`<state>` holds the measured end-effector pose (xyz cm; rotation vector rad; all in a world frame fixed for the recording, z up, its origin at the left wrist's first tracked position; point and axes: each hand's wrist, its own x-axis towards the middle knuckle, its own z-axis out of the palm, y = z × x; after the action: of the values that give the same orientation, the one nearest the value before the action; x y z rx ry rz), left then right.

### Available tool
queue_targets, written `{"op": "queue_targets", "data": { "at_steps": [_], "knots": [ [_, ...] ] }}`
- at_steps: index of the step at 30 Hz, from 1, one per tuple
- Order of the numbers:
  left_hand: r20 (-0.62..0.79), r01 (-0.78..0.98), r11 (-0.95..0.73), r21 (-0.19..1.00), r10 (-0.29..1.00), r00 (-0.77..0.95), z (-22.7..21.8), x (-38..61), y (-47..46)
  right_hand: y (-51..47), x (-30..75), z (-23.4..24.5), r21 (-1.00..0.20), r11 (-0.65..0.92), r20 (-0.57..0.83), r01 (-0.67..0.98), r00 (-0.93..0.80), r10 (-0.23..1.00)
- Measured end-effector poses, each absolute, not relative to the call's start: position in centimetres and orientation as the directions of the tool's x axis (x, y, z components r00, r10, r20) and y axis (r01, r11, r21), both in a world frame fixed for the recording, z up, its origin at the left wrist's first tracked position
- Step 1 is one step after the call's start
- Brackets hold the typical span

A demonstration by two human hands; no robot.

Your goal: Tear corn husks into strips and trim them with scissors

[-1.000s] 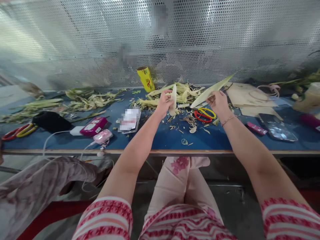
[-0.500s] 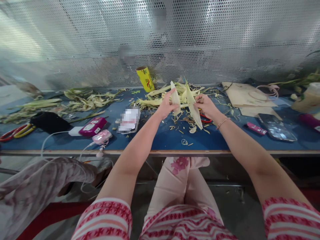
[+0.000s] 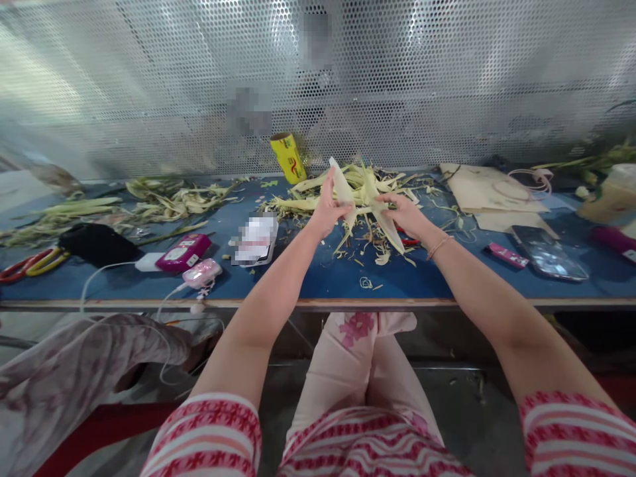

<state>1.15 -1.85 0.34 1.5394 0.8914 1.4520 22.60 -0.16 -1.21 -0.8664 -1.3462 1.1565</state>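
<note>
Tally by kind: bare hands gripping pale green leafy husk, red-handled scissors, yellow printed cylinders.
Bare hands on pale green leafy husk (left hand, right hand): 2
Red-handled scissors, partly hidden: 2
Yellow printed cylinder: 1
Total: 5

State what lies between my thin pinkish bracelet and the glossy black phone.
A small, narrow pink item on the blue tabletop, in the head view.

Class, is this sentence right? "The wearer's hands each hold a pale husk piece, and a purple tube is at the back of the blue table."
Not quite: the head view shows the tube is yellow, not purple. The rest is right: left hand and right hand each hold a pale husk piece, at the blue table.
</note>
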Motion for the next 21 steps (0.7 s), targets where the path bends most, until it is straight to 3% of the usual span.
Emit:
{"op": "queue_targets", "data": {
  "at_steps": [6,11,17,21],
  "knots": [
    [0.385,0.018,-0.387,0.922,0.919,0.087,0.6,1.3,-2.3,-0.8,22.4,-1.0,-0.907,0.371,0.326,0.200,-0.224,0.919],
    [0.412,0.026,-0.417,0.908,0.904,0.117,0.4,1.6,-2.1,-1.0,22.3,-0.9,-0.861,0.422,0.347,0.283,-0.279,0.896],
    [0.391,-0.082,-0.384,0.920,0.877,0.281,0.6,1.4,-2.4,-0.5,22.1,-0.9,-0.832,0.476,0.438,0.285,-0.187,0.879],
    [0.265,-0.081,-0.255,0.964,0.865,0.426,0.8,1.3,-3.1,-0.5,21.8,-1.0,-0.926,0.367,0.352,0.086,-0.154,0.923]
  ]
}}
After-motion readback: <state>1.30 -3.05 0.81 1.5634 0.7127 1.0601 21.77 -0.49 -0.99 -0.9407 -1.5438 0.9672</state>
